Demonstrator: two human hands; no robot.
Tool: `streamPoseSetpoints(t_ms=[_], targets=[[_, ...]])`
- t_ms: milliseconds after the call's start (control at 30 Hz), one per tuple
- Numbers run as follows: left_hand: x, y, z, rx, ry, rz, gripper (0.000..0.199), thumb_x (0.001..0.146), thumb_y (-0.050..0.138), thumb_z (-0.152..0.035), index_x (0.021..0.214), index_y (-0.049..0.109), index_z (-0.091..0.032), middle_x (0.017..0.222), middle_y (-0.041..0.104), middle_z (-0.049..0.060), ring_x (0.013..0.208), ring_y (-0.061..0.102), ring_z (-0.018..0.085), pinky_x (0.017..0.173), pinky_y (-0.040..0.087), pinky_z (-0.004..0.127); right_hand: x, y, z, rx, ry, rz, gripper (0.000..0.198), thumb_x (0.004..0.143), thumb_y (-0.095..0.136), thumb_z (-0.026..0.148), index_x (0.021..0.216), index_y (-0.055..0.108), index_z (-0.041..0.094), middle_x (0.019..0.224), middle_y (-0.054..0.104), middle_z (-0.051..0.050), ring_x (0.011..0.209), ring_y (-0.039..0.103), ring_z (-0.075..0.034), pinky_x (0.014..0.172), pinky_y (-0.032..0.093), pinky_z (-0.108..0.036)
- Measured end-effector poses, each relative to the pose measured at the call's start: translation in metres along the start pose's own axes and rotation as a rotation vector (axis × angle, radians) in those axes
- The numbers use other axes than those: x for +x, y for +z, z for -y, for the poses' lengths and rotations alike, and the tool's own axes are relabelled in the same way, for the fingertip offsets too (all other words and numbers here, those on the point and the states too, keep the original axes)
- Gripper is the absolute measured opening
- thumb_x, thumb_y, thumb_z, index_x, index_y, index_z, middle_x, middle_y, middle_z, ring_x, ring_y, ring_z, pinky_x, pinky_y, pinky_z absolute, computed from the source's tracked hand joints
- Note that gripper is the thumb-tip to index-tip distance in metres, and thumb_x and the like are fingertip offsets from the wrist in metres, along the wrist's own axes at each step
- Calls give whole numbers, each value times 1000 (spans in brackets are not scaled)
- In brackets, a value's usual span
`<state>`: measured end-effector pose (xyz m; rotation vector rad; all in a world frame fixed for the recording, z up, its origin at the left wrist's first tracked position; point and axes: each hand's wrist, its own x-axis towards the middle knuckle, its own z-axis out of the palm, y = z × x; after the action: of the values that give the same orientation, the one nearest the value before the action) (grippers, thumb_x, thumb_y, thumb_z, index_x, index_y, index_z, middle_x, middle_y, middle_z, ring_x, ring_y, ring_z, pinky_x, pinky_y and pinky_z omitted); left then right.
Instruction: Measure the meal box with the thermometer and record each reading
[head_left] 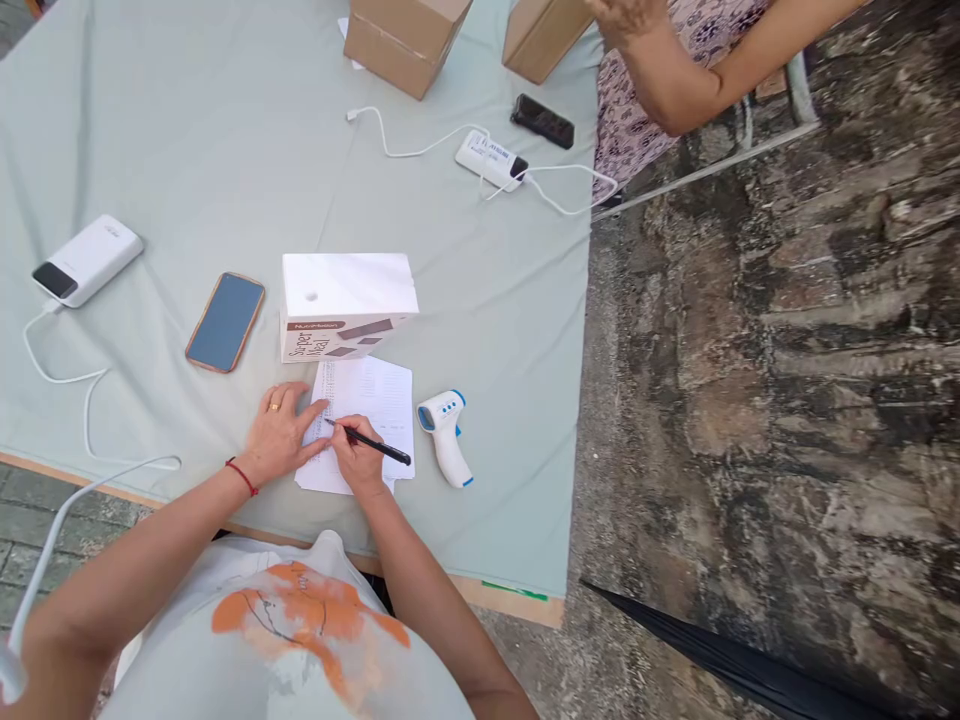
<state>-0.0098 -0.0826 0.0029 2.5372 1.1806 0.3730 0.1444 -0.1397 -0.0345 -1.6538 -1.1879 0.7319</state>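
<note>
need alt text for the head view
A person's right hand holds a black pen to sheets of paper, the left hand resting on them. A white box stands just beyond; a phone lies to the left, a white-and-blue thermometer to the right. Another person's arm shows at upper right.

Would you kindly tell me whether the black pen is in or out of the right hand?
In: the right hand grips the black pen near its tip, over the papers.
</note>
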Motion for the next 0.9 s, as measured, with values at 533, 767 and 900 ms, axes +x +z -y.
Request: streamPoseSetpoints(t_ms=[533, 767, 900], targets=[[0, -1, 0, -20, -14, -4, 47, 88, 63, -49, 127, 63, -23, 130, 52, 18, 123, 45, 37, 104, 37, 56, 0, 1, 2, 8, 5, -33, 16, 83, 49, 35, 78, 58, 23, 66, 60, 1, 61, 55, -16, 61, 50, -30], [1, -1, 1, -10, -11, 4, 47, 88, 63, -49, 126, 63, -23, 130, 52, 18, 123, 45, 37, 105, 37, 56, 0, 2, 2, 0, -14, -43, 15, 83, 48, 35, 77, 56, 23, 66, 60, 1, 59, 56, -16, 61, 50, -30], [1, -1, 0, 18, -4, 9, 47, 88, 63, -49, 127, 63, -22, 130, 51, 18, 124, 45, 37, 105, 37, 55, 1, 1, 3, 2, -15, -36, 16, 83, 48, 35, 78, 57, 23, 67, 60, 0, 60, 56, -16, 61, 51, -30]])
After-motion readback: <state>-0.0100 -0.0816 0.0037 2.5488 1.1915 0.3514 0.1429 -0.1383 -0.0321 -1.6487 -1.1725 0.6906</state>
